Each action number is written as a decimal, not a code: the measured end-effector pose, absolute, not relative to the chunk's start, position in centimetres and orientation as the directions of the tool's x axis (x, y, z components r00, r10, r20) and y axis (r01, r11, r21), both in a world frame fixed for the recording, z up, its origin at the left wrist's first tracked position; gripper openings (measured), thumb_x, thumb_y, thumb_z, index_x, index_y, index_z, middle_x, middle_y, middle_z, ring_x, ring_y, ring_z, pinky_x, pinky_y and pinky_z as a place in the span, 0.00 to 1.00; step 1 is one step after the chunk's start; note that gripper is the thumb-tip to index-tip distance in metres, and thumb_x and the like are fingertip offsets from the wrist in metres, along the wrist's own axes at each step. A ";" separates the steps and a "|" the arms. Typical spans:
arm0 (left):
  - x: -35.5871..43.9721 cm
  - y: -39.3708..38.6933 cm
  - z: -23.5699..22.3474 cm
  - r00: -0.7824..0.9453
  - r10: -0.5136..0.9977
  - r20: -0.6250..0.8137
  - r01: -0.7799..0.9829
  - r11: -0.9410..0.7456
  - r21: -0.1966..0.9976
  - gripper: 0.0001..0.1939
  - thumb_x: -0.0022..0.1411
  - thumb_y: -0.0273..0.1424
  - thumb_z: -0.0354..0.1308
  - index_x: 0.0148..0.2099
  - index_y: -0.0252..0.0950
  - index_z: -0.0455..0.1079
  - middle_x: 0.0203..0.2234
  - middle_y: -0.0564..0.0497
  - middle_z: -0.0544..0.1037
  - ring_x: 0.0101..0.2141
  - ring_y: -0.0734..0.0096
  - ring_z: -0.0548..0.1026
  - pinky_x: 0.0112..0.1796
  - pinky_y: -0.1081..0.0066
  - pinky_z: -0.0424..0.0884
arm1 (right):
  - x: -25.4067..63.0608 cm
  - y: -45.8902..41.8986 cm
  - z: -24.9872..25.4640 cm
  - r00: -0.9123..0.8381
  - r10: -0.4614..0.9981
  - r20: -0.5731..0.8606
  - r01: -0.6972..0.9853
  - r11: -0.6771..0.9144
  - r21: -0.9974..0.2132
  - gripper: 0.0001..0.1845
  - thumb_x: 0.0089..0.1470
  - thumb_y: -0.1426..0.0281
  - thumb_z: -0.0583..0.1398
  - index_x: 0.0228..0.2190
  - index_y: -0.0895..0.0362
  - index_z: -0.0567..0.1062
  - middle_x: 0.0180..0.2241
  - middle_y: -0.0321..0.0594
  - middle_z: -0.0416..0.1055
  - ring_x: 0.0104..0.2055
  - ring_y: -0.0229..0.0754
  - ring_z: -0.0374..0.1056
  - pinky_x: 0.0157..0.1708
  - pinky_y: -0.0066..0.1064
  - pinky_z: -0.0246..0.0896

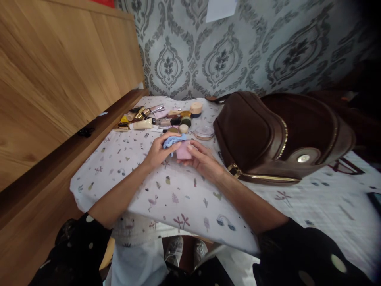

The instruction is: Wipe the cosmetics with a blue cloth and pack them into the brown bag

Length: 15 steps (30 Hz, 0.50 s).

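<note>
My left hand (158,151) is closed around a crumpled blue cloth (173,140). Held in my right hand (201,159) is a small pink block-like item (183,151), whose exact kind I cannot make out. The cloth touches the pink item's upper left side. Both hands meet above the printed white tablecloth (166,194). Just beyond them lie a round clear compact (204,132) and a small cream-topped jar (183,128).
Makeup lies in a cluster behind my hands, including a cream tube (141,124) and a round beige-lidded jar (196,108). A brown leather backpack (253,135) stands at the right. A wooden panel (65,59) rises at the left; patterned wallpaper (190,51) covers the back.
</note>
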State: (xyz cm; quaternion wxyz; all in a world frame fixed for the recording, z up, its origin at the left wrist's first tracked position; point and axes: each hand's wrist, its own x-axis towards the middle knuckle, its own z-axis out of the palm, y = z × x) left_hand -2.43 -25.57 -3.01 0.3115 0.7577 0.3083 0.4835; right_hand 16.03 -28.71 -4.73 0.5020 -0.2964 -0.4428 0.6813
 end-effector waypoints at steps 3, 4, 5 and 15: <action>-2.4 -25.6 -3.1 0.376 0.694 0.615 0.197 -0.708 0.678 0.16 0.66 0.42 0.59 0.48 0.36 0.74 0.44 0.46 0.79 0.46 0.63 0.76 0.50 0.65 0.69 | 16.0 -28.6 -4.8 -0.320 0.948 0.001 -0.411 -0.138 -0.901 0.19 0.53 0.55 0.68 0.39 0.55 0.74 0.31 0.39 0.77 0.28 0.40 0.77 0.24 0.27 0.73; -2.3 -25.7 -3.2 0.398 0.660 0.637 0.205 -0.741 0.639 0.17 0.66 0.43 0.60 0.49 0.37 0.73 0.44 0.45 0.78 0.47 0.62 0.75 0.51 0.63 0.69 | 15.9 -28.6 -4.8 -0.317 0.948 -0.012 -0.408 -0.148 -0.901 0.20 0.54 0.53 0.67 0.38 0.56 0.75 0.31 0.40 0.77 0.28 0.40 0.76 0.24 0.26 0.73; -2.2 -25.7 -3.3 0.424 0.626 0.654 0.212 -0.771 0.601 0.19 0.64 0.44 0.62 0.51 0.37 0.73 0.46 0.45 0.77 0.48 0.61 0.74 0.51 0.62 0.68 | 15.9 -28.5 -4.8 -0.312 0.950 -0.022 -0.410 -0.156 -0.899 0.21 0.55 0.52 0.65 0.37 0.57 0.76 0.30 0.41 0.77 0.27 0.39 0.75 0.23 0.26 0.73; -2.3 -25.6 -3.5 0.428 0.645 0.633 0.273 -0.760 0.590 0.27 0.62 0.45 0.64 0.58 0.37 0.67 0.51 0.42 0.74 0.52 0.56 0.73 0.53 0.60 0.68 | 16.1 -28.4 -4.3 -0.344 0.938 -0.054 -0.461 -0.219 -0.860 0.18 0.56 0.54 0.65 0.37 0.56 0.75 0.30 0.39 0.79 0.30 0.38 0.77 0.25 0.23 0.72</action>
